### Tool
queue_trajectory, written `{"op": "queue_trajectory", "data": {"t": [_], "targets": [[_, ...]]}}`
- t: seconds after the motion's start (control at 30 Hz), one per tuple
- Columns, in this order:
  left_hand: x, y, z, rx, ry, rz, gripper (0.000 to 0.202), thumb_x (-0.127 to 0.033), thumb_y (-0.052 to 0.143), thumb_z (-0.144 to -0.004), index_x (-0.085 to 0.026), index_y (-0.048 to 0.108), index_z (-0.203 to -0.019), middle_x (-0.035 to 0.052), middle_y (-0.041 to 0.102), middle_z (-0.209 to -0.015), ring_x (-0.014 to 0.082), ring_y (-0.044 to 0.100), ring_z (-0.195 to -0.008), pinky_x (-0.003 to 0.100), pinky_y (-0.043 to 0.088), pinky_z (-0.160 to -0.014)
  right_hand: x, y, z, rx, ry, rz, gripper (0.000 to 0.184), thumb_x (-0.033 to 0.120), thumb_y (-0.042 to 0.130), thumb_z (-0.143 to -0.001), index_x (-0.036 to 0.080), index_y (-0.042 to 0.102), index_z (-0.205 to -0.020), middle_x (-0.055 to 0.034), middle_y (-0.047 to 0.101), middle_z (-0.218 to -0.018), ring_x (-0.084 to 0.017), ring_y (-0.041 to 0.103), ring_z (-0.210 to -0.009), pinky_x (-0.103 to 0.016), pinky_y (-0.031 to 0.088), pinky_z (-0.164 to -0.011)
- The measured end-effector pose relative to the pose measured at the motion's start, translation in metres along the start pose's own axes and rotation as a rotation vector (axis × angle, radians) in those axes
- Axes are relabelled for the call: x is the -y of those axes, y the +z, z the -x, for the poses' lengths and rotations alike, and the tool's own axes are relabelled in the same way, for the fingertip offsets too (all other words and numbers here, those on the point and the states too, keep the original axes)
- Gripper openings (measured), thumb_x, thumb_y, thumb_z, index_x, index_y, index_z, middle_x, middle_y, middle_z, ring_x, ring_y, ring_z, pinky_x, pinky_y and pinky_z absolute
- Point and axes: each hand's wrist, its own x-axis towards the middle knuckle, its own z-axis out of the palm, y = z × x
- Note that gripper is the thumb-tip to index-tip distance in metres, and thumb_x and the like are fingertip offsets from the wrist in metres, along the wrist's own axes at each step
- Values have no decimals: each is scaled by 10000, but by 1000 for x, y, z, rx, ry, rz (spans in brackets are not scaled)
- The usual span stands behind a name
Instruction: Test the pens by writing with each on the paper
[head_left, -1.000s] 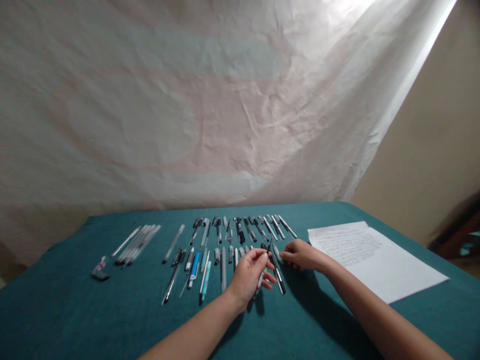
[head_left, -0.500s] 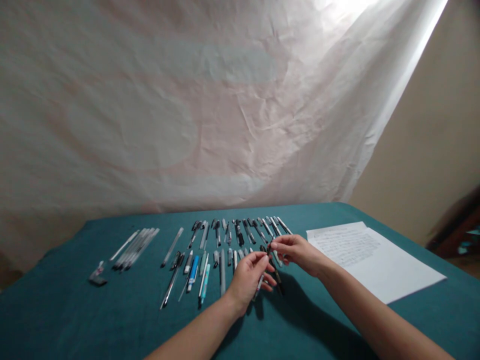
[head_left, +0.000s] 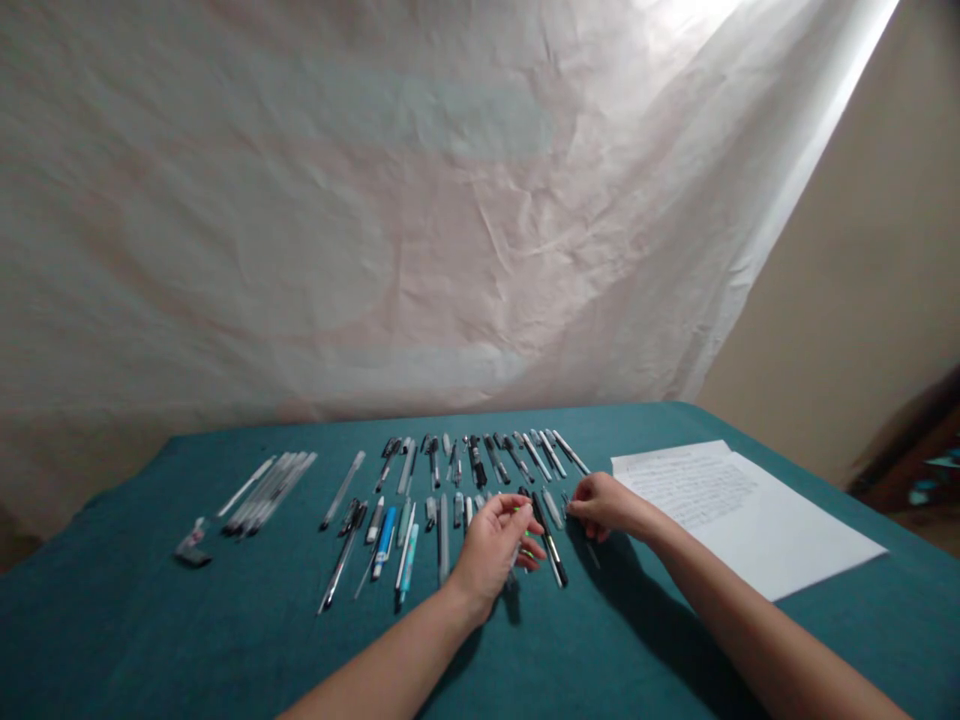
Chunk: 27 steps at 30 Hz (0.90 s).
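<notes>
My left hand [head_left: 495,548] is raised over the near row of pens, fingers curled round a light-coloured pen [head_left: 515,557] that is mostly hidden by the hand. My right hand [head_left: 601,506] is low at the right end of that row. Its fingertips are pinched on a thin pen part [head_left: 593,555], which shows above and below the fingers; its exact kind is unclear. Between the hands lies a black pen [head_left: 553,548], and close by it a clear, pale piece [head_left: 552,508]. Left of my left hand are a long clear barrel [head_left: 444,540] and a blue pen [head_left: 385,543].
A far row of pens and caps [head_left: 476,462] runs across the green cloth [head_left: 187,650]. Several clear barrels [head_left: 277,495] lie together at the left, near a small crumpled dark piece [head_left: 193,545]. White paper with handwriting [head_left: 787,540] is at the right.
My right hand has moved away from my left, to the right and down to the cloth, with the thin part. My left hand has hardly moved.
</notes>
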Motion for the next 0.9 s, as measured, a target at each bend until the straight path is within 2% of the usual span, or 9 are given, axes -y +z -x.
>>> {"op": "queue_trajectory", "data": {"t": [0.23,0.43,0.6,0.7,0.77,0.9], "targets": [[1,0,-1,-45,4,37,395,-445,587,-736,-143,479,-967,29,614,-723,127,597,-548,221,446,-485,4,10,-1,0,-55,50,160,250,542,-743,126,546,-642,-14,601,-548,-75,552,-402,-139,433,-360],[2,-2,-3,-67,34,105,374,-408,581,-758,-138,522,-1011,61,648,-769,149,626,-653,283,481,-648,6,12,2,6,-80,72,211,280,519,-770,125,547,-629,-20,597,-557,-70,545,-410,-134,425,-372],[1,-5,-6,-113,102,197,302,-351,587,-769,-146,537,-985,62,657,-805,154,628,-736,299,465,-757,8,6,3,5,-100,78,225,291,499,-777,124,546,-635,-29,603,-585,-86,556,-428,-160,431,-385],[-5,-5,-7,-125,134,248,264,-324,575,-783,-156,513,-977,64,659,-834,167,631,-787,315,452,-790,18,0,11,-19,-138,63,218,318,502,-773,129,548,-673,-25,609,-610,-94,557,-457,-172,425,-394],[-8,-6,-7,-133,160,252,256,-321,571,-789,-158,502,-973,66,661,-852,173,630,-818,318,436,-818,30,0,21,18,-200,-6,249,364,503,-771,130,557,-706,-25,616,-633,-95,553,-472,-178,414,-396],[-9,-5,-5,-146,190,217,260,-339,574,-788,-156,508,-961,67,669,-864,170,621,-856,305,414,-848,57,13,45,200,-311,-213,337,467,521,-748,133,562,-753,-26,628,-700,-88,542,-491,-178,388,-395]]}}
